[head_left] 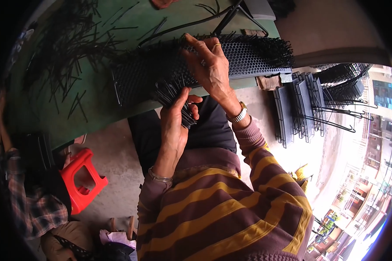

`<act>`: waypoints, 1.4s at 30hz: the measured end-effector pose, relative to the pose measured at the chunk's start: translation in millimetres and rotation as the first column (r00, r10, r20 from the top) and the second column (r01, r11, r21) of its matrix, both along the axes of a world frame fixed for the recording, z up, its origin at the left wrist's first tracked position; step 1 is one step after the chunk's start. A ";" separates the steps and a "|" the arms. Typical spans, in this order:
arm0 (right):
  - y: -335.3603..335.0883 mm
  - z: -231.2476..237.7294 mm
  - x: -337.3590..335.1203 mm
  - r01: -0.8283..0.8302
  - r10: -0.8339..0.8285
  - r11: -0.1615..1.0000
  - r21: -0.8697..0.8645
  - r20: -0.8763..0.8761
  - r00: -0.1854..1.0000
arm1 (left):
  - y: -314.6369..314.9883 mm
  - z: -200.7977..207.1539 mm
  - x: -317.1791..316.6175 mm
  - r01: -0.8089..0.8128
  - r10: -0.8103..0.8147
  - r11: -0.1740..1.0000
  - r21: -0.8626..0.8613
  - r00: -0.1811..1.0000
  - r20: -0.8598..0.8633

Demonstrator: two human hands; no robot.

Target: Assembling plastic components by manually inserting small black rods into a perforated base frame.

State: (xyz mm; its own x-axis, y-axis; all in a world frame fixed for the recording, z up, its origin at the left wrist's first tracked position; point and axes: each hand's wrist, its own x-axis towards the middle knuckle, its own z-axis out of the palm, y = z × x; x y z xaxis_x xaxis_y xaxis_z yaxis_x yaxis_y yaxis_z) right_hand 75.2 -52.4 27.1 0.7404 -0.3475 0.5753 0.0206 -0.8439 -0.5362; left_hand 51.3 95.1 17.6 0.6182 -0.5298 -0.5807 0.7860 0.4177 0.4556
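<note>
A long black perforated panel point(246, 58) lies along the near edge of the green table, full of small holes. Short black strips point(278, 50) stand up like bristles at its right end and far edge. In my left hand point(174, 115) is a bundle of thin black strips point(166, 90), gripped between thumb and fingers just in front of the panel. My right hand point(213, 71) reaches over the panel's middle, its fingers bent down and drawn together at the far edge. Whatever is between those fingertips is hidden.
Loose black strips point(63, 56) cover the green table point(104, 115) at the left. A black metal frame point(224, 21) stands behind the panel. More perforated racks with rods point(302, 104) stand at the right. A red stool point(83, 178) and another person in a plaid sleeve point(39, 213) are at the lower left.
</note>
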 end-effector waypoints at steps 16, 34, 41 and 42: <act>-28.6 21.1 2.0 -0.026 -0.011 0.984 0.179 0.201 0.979 | -6.2 -5.2 -2.6 0.158 -0.156 0.987 0.028 0.985 -0.074; -23.1 -10.7 17.6 -0.014 -0.001 0.995 0.101 0.141 0.990 | -8.3 0.4 -11.3 0.018 -0.021 0.999 -0.036 0.997 -0.078; -25.8 10.9 24.6 -0.071 0.066 0.992 -0.102 -0.053 0.996 | -4.4 -10.9 -8.8 0.008 -0.009 1.000 -0.010 0.999 -0.051; -28.0 11.3 24.9 -0.123 0.110 0.984 -0.130 -0.104 0.988 | -5.1 -10.5 -8.3 0.011 -0.012 1.000 -0.011 0.999 -0.050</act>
